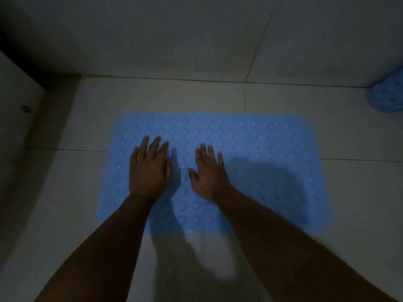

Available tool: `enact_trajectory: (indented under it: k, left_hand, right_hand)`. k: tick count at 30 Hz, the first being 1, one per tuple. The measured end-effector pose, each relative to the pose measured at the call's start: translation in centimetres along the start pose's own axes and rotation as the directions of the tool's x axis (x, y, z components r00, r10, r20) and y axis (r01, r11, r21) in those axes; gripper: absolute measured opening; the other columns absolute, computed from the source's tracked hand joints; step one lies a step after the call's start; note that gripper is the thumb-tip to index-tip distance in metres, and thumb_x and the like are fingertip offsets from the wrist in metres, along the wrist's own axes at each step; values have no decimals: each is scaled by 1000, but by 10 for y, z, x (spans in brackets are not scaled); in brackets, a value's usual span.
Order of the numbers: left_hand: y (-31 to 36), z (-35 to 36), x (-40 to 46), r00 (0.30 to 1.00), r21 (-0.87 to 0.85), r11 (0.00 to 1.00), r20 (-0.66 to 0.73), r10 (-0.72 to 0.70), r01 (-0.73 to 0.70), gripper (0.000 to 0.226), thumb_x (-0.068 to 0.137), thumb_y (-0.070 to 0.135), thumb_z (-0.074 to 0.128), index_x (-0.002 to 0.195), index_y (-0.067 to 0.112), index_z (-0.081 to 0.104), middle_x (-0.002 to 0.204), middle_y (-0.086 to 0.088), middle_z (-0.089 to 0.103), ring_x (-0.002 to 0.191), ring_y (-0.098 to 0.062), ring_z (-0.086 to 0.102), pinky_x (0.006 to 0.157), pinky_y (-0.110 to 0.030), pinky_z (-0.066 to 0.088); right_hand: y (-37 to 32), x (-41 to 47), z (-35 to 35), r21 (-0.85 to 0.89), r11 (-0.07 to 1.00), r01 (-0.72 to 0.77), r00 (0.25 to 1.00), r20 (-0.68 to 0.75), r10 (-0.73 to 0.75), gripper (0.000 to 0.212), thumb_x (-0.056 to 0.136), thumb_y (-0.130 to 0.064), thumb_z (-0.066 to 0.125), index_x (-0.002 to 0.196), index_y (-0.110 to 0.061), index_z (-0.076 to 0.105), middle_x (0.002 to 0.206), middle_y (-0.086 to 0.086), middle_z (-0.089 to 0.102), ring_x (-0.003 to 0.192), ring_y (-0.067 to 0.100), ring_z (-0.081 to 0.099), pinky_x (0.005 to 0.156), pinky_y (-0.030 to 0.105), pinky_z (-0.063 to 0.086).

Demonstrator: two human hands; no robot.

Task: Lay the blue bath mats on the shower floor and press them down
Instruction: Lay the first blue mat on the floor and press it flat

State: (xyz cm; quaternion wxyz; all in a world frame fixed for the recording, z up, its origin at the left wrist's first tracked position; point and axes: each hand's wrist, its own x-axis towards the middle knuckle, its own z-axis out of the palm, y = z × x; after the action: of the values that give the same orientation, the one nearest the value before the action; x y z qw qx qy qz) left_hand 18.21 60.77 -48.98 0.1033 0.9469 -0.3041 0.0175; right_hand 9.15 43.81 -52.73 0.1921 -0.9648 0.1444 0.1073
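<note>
A blue bath mat [250, 149] with rows of bumps and small holes lies flat on the pale tiled shower floor [349, 192], in the middle of the view. My left hand [149, 168] lies palm down on the mat's left half, fingers straight and spread. Beside it, my right hand [209, 173] also lies palm down with straight fingers, near the mat's centre. A second blue mat [387, 94], rolled or bunched up, sits at the far right edge against the wall, only partly in view.
A tiled wall [196, 40] rises just behind the mat. At the left stands a dark raised ledge or door frame [26, 101]. Bare floor tiles surround the mat. The light is dim and my arms cast shadows on the mat.
</note>
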Motion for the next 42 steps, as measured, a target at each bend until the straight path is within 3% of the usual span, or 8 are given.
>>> enact_trajectory:
  k: [3,11,16,30,34,37,39,42]
  left_hand:
    - [20,-14,3,999,-6,1000,29,-21,22,54,101,38,38,145,11,54,154,-14,48,152,-37,28,116,-58,34]
    - [151,52,3,961,-198,967,193,196,-158,68,99,44,27,157,10,33,166,-17,25,156,-36,13,122,-60,23]
    - [184,98,-12,965,-75,981,182,190,-179,78,103,62,26,162,12,17,171,-13,3,158,-31,-7,125,-58,8]
    - [189,95,-12,957,-27,980,211,200,-199,76,103,55,26,162,9,14,172,-9,1,158,-24,-9,127,-56,6]
    - [192,94,-13,964,-114,982,202,173,-152,70,100,47,32,160,11,27,170,-7,15,159,-21,3,127,-55,7]
    - [192,71,13,963,-157,978,208,169,-138,59,97,42,33,142,13,57,155,-9,49,147,-26,41,120,-51,30]
    - [186,53,36,966,-136,976,170,195,-173,51,92,40,35,115,15,74,121,-11,73,117,-31,66,101,-44,46]
    - [175,37,51,969,-68,974,108,221,-215,58,85,37,37,128,12,69,119,-11,73,122,-33,63,100,-46,49]
  right_hand:
    - [10,17,-52,249,966,-66,992,121,37,54,103,-28,40,154,-12,34,160,13,34,148,29,32,124,44,21]
    - [96,-18,-101,398,914,-83,927,-307,217,44,91,-23,40,124,-17,67,123,9,70,116,29,65,104,41,49]
    - [159,-26,-84,256,967,-13,831,-535,153,34,90,-10,47,112,-9,72,120,14,69,119,33,59,110,37,40]
    - [204,-84,-57,287,955,-81,788,-568,238,25,90,-15,56,109,-14,73,125,10,66,128,29,52,109,36,41]
    - [196,-91,-47,255,964,-79,805,-553,213,27,87,-16,56,108,-14,74,120,9,69,122,29,57,107,36,43]
    - [179,-73,-72,157,987,-28,885,-456,98,36,88,-20,52,115,-8,72,124,14,69,124,35,60,107,47,47]
    - [163,-61,-75,114,992,-54,963,-256,82,51,93,-30,43,134,-6,59,145,17,54,140,38,43,112,55,38]
    - [148,-57,-47,-43,989,-144,985,-106,139,75,96,-51,29,156,-6,26,166,16,15,155,34,9,120,59,18]
